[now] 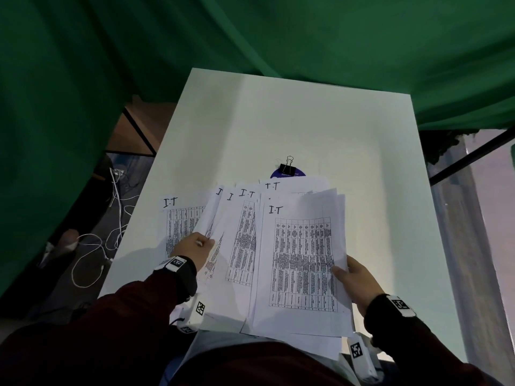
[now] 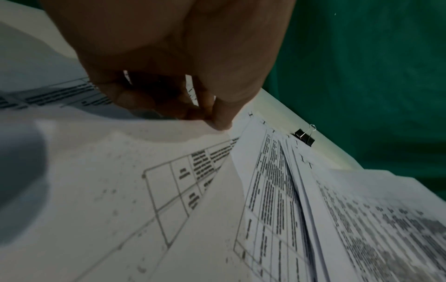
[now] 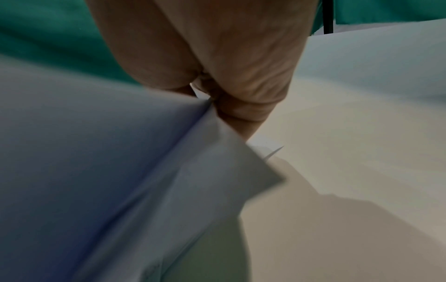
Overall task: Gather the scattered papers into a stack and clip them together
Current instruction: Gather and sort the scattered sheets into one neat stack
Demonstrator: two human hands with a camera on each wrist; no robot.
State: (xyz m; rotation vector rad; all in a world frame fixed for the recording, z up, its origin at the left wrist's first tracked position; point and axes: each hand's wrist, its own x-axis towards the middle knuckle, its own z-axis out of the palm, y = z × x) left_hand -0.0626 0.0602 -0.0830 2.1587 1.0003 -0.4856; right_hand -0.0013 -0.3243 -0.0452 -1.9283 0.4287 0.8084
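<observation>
Several white printed sheets marked "I.T" lie fanned over the near half of the white table. My right hand grips the right edge of a lifted stack of papers, thumb on top; the right wrist view shows the stack pinched between my fingers. My left hand pinches the edge of a curled sheet at the left of the fan; its fingertips meet on that sheet. One sheet lies flat at far left. A black binder clip sits beyond the papers.
The clip rests on a purple round disc partly under the sheets. Green cloth hangs behind and left of the table. White cables lie on the floor at left. A black frame bar runs past the right edge.
</observation>
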